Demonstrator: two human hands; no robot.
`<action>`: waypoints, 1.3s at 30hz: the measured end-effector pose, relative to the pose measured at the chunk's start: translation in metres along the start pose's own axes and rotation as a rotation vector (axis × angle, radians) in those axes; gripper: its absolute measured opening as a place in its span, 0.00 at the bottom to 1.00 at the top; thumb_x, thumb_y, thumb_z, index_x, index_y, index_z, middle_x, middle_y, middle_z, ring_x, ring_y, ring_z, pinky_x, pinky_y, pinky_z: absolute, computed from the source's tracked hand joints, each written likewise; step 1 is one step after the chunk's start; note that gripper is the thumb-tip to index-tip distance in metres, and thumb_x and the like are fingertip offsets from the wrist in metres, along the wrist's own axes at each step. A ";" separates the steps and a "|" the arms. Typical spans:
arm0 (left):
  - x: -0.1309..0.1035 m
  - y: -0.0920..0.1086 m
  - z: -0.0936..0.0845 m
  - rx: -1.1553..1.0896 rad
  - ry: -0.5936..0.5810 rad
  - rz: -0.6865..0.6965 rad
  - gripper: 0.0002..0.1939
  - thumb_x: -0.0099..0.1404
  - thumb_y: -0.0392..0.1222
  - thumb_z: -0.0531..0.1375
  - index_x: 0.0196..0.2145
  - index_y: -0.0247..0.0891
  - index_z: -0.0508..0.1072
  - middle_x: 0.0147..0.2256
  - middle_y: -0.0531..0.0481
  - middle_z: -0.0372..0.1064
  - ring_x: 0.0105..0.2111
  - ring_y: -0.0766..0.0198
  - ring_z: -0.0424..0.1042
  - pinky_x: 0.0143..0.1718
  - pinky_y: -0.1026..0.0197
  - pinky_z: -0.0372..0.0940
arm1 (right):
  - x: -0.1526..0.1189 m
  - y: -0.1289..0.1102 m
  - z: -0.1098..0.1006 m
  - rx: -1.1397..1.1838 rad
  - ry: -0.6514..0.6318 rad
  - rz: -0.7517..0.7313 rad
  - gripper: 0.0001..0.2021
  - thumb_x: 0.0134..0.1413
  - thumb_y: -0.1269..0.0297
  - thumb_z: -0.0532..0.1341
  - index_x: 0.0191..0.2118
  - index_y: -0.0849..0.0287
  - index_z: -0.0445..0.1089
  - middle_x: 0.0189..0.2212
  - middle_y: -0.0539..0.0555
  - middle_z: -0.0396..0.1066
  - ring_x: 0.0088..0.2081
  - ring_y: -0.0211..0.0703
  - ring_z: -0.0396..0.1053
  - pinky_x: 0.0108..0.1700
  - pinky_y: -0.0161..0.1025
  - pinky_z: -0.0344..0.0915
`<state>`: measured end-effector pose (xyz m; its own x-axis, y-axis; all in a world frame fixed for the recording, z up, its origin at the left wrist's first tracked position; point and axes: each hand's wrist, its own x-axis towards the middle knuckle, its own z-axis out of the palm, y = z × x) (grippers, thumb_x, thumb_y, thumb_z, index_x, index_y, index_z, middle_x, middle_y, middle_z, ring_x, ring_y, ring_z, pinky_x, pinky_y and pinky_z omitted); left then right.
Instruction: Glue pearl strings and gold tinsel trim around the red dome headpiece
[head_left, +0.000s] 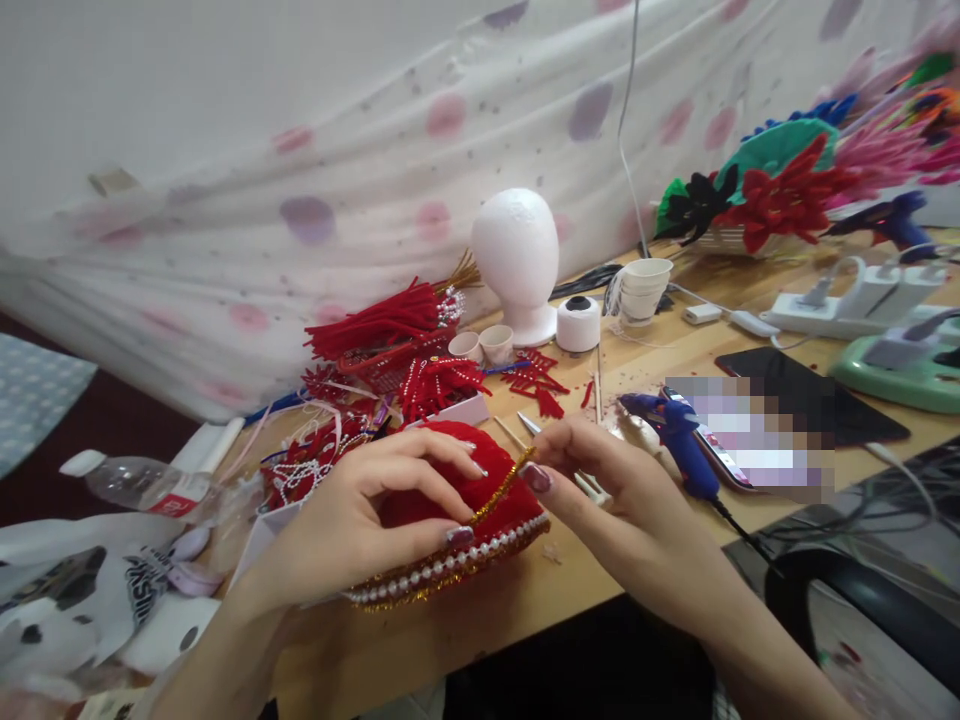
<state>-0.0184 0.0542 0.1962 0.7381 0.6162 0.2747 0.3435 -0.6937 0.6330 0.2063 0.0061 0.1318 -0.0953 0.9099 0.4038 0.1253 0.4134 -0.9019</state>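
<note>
A red velvety piece (487,465) with a row of white pearl beads and gold trim along its lower edge sits on the table before me. Across it runs a thin gold glittery strip (501,492). My left hand (360,500) rests over the left side of the red piece, its thumb and fingers closed on the strip's lower end. The strip's upper end is pinched between thumb and index finger of my right hand (622,520), just off the piece's right side. Part of the red piece is hidden under my left hand.
A blue glue gun (679,440) and a lit phone (739,440) lie to the right. Behind stand a white foam head (516,260), paper cups (645,290) and bundles of red stems (382,320). A plastic bottle (142,480) lies at left; a power strip (855,310) is at far right.
</note>
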 end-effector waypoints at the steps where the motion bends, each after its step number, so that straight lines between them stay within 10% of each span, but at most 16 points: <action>1: 0.000 0.000 0.000 0.003 -0.003 -0.002 0.04 0.62 0.33 0.68 0.33 0.41 0.81 0.42 0.50 0.79 0.46 0.61 0.77 0.52 0.59 0.71 | 0.000 0.000 0.000 0.005 -0.007 -0.006 0.07 0.67 0.62 0.58 0.35 0.55 0.67 0.27 0.46 0.68 0.29 0.36 0.66 0.27 0.32 0.60; 15: -0.002 -0.010 -0.002 0.000 -0.007 -0.053 0.06 0.64 0.37 0.67 0.39 0.44 0.80 0.46 0.51 0.78 0.49 0.60 0.76 0.55 0.59 0.68 | 0.000 0.027 -0.001 0.090 -0.063 0.008 0.13 0.65 0.65 0.56 0.26 0.56 0.62 0.27 0.47 0.63 0.33 0.41 0.62 0.38 0.40 0.57; 23: -0.010 -0.006 -0.006 0.015 -0.121 -0.043 0.27 0.51 0.46 0.76 0.49 0.49 0.75 0.50 0.52 0.77 0.53 0.57 0.74 0.59 0.58 0.65 | 0.001 0.047 0.006 0.328 -0.111 0.087 0.13 0.62 0.62 0.60 0.26 0.55 0.64 0.32 0.50 0.64 0.37 0.44 0.64 0.41 0.42 0.61; 39: -0.008 -0.008 -0.010 0.095 -0.177 -0.029 0.21 0.54 0.43 0.75 0.44 0.49 0.75 0.52 0.51 0.75 0.53 0.57 0.74 0.57 0.59 0.67 | 0.004 0.066 0.009 0.360 -0.150 0.146 0.19 0.61 0.51 0.64 0.24 0.55 0.62 0.29 0.49 0.62 0.35 0.44 0.62 0.40 0.41 0.59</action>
<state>-0.0331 0.0587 0.1959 0.8149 0.5670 0.1206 0.4133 -0.7141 0.5650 0.2054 0.0368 0.0726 -0.2486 0.9318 0.2646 -0.2025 0.2171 -0.9549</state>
